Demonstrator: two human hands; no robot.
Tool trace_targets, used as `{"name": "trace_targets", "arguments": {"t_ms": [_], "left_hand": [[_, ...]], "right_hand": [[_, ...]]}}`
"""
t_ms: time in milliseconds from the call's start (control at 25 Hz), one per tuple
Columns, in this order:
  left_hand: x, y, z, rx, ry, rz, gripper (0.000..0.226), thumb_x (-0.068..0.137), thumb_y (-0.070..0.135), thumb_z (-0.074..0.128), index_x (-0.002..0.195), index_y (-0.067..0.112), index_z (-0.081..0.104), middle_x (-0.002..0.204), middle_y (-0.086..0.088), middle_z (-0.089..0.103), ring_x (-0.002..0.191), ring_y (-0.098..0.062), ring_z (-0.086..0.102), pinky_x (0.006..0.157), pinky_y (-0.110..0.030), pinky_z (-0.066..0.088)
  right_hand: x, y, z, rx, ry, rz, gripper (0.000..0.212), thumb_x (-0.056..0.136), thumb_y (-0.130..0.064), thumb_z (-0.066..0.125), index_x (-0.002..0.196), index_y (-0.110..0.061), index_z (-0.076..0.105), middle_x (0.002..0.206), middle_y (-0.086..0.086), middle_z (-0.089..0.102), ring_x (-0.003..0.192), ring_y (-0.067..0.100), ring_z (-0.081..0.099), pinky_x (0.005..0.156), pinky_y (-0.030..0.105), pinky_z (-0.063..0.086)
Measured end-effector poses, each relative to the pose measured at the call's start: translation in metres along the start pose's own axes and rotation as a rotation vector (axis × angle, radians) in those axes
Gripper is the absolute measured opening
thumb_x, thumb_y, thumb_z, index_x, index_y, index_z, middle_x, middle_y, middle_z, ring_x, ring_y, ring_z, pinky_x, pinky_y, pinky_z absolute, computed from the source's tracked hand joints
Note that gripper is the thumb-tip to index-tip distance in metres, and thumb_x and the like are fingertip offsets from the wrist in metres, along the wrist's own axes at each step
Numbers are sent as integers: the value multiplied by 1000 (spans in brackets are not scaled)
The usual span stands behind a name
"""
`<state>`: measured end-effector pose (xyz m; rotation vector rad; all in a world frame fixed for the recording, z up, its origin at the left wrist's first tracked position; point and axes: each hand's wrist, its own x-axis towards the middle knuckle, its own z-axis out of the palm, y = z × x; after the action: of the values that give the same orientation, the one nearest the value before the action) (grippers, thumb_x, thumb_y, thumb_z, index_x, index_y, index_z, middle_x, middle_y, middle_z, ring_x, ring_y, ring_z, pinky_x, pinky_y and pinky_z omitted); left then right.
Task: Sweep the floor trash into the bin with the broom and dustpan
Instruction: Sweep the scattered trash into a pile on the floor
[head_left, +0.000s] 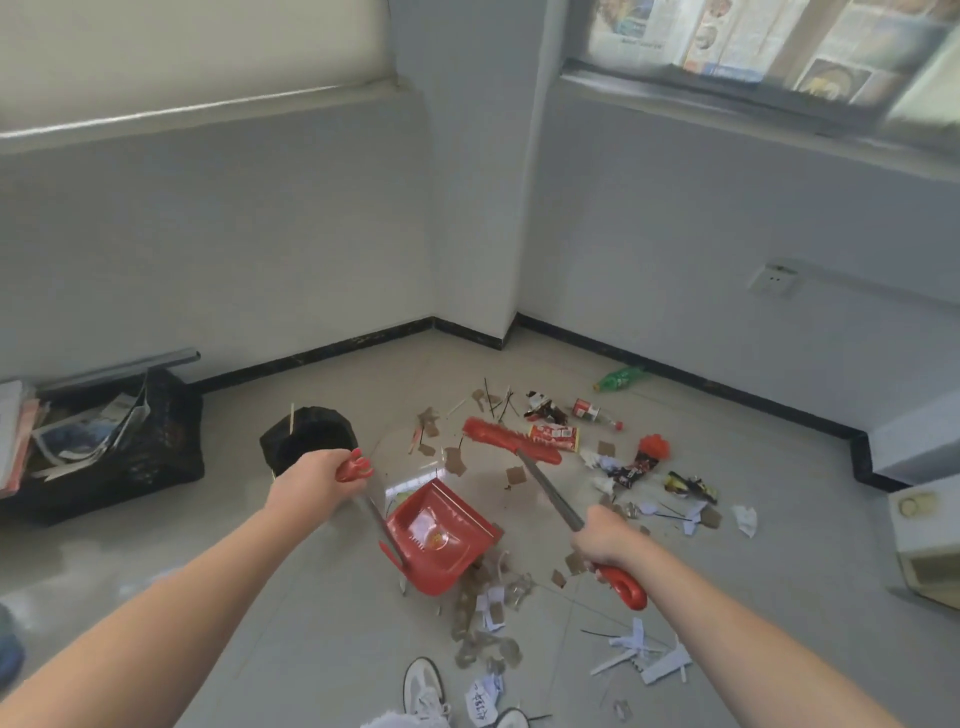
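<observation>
Fingers of my L hand (317, 480) clamp dustpan (441, 535) handle, R hand (605, 538) grips broom (511, 441); bin (309, 439) just beyond L hand, trash (628, 467) past broom.

Glossy red plastic dustpan (439, 535), metal-shafted broom (524, 457) with red plastic grip, shiny tiled floor (291, 613), paper scraps (644, 657) scattered.

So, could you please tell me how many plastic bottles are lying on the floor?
2. A green bottle lies by the right wall's baseboard; a clear bottle with a red label lies nearer, just beyond the broom head. More could be hidden among the wrappers.
</observation>
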<state>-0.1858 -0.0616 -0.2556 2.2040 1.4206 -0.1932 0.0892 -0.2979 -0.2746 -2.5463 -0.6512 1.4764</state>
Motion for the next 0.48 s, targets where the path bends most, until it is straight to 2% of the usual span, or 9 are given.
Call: {"name": "trace_targets", "arguments": {"t_ms": [80,280,400,480], "left_hand": [[4,-36,2,-53,0,-29,30,83,32,68,65,21,48,72,3,60,70,-18,59,58,-29,38],[11,-111,6,-115,23,-144,28,86,35,66,77,11,56,69,0,57,69,-23,56,56,-31,34],[2,-142,17,-245,17,-227,27,88,35,66,73,14,57,63,15,52,69,-15,54,54,-25,33],[-3,-154,20,-231,12,-290,26,87,39,66,75,17,60,66,13,56,71,-15,56,54,-26,35]], "right_hand": [[17,-17,3,-23,27,1,18,90,-3,46,74,-10,42,57,12,52,39,20,47,36,21,40],[59,-71,34,-113,36,-37,13,90,-9,51,76,-9,50,58,9,56,39,19,50,37,19,39],[74,-94,56,-148,55,-53,16,89,-12,53,73,-12,50,60,7,59,40,16,53,37,18,39],[84,-109,58,-179,28,-76,15,90,-11,53,75,-12,50,60,7,58,41,16,53,37,17,39]]}}
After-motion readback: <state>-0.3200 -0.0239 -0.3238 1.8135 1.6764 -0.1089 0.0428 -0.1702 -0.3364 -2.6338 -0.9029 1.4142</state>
